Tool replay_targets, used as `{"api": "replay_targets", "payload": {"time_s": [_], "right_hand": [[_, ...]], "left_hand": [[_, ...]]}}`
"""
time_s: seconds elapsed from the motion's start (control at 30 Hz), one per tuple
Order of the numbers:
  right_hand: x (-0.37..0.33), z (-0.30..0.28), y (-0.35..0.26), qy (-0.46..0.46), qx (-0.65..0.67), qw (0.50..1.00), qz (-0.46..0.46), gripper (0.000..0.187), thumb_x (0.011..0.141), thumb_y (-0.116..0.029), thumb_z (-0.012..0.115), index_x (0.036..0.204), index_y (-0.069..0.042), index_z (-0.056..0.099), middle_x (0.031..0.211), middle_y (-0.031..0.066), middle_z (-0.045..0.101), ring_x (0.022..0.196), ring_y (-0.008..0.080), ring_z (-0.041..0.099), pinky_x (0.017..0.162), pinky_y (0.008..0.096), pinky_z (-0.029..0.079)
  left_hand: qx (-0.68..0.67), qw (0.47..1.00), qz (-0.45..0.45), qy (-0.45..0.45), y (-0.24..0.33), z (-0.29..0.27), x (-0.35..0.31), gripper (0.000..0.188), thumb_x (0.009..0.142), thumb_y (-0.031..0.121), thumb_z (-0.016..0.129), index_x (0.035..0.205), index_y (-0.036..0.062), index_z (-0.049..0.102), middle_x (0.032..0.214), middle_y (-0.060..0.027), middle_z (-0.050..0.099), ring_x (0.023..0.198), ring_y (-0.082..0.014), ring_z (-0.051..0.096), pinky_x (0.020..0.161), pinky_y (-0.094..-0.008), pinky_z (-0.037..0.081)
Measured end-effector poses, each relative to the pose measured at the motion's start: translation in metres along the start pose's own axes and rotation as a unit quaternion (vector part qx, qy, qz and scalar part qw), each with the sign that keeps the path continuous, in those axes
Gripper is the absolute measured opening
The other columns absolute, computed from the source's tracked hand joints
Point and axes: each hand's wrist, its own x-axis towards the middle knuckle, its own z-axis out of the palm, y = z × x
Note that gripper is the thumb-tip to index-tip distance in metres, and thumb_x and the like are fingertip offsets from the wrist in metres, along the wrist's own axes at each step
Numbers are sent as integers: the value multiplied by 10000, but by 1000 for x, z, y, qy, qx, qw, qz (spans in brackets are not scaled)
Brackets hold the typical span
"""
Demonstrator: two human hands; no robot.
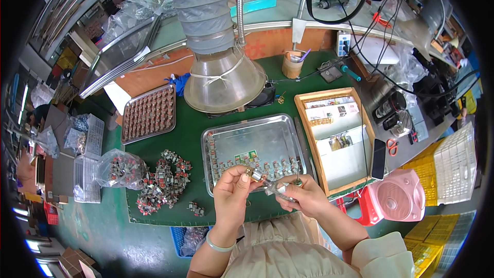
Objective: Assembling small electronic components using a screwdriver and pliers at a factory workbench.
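Left hand (231,189) pinches a part (256,176), brass end toward ten o'clock, long axis ten-to-four; right hand (307,195) grips a tool (271,188) at its four o'clock. Tray (247,136) lies at twelve, pile (167,183) at nine; hands partly hide both held things.

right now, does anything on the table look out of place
Slightly: one or two small components lie apart from the loose heap, near the front edge of the green tabletop, as if strayed. Otherwise nothing stands out.
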Motion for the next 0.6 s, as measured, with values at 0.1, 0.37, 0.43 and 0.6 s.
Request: {"api": "replay_targets", "payload": {"time_s": [0.1,0.37,0.43,0.6], "right_hand": [[-1,20,1,69,-165,978,-110,216,732,-102,672,899,-1,579,732,22,529,609,54,447,514,182,332],[1,-5,6,12,-93,995,-33,163,800,-139,572,835,19,567,632,87,560,450,59,420,430,202,336],[3,-10,12,-2,-43,999,-25,194,816,-168,543,819,25,562,573,102,541,424,58,411,408,197,320],[7,-11,23,41,-181,981,-51,168,809,-149,542,779,16,549,592,85,550,433,66,437,435,203,355]], "left_hand": [[4,1000,9,20,-2,0,-4,159,858,86,498,971,-25,500,874,-78,565,824,-168,581,767,-312,498],[16,1000,-9,24,-10,5,-7,155,861,90,494,967,-22,501,860,-69,562,804,-158,575,765,-314,498],[12,1000,-23,17,-14,3,-6,154,861,96,492,974,-8,489,863,-82,587,831,-219,596,790,-336,487],[-6,999,-27,36,-13,-2,-2,155,864,103,489,971,-10,487,851,-79,584,820,-207,596,773,-329,497]]}}
